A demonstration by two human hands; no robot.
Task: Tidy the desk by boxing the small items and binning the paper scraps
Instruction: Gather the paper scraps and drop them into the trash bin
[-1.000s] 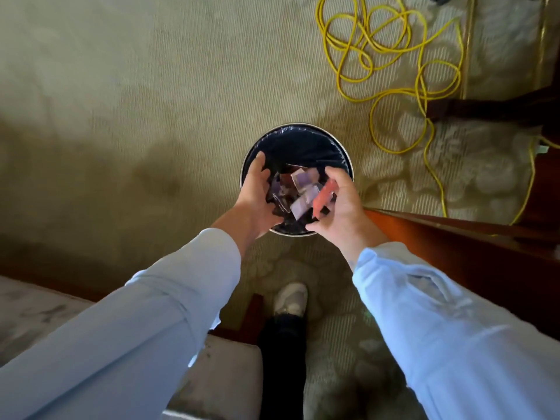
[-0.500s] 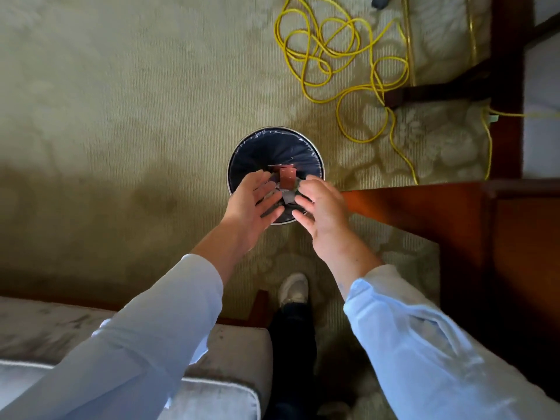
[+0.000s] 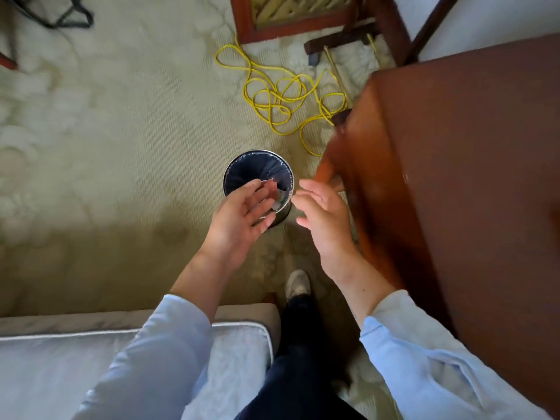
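Observation:
A round bin [image 3: 242,169] with a dark liner and metal rim stands on the carpet. Paper scraps [image 3: 271,188], one reddish and some pale, lie inside it near its front edge. My left hand [image 3: 239,216] hovers over the bin's near rim, palm up, fingers spread, holding nothing. My right hand [image 3: 325,216] is just right of the bin, fingers apart and empty. The two hands are apart from each other.
The brown wooden desk [image 3: 469,183] fills the right side, its corner close to my right hand. A coiled yellow cable [image 3: 281,101] lies on the carpet behind the bin. A cushioned seat [image 3: 60,353] is at lower left; my shoe [image 3: 298,283] is below the bin.
The scraps that both hands held over the bin have dropped into it. Both hands have opened and drawn apart and back. The view has swung, showing more of the desk.

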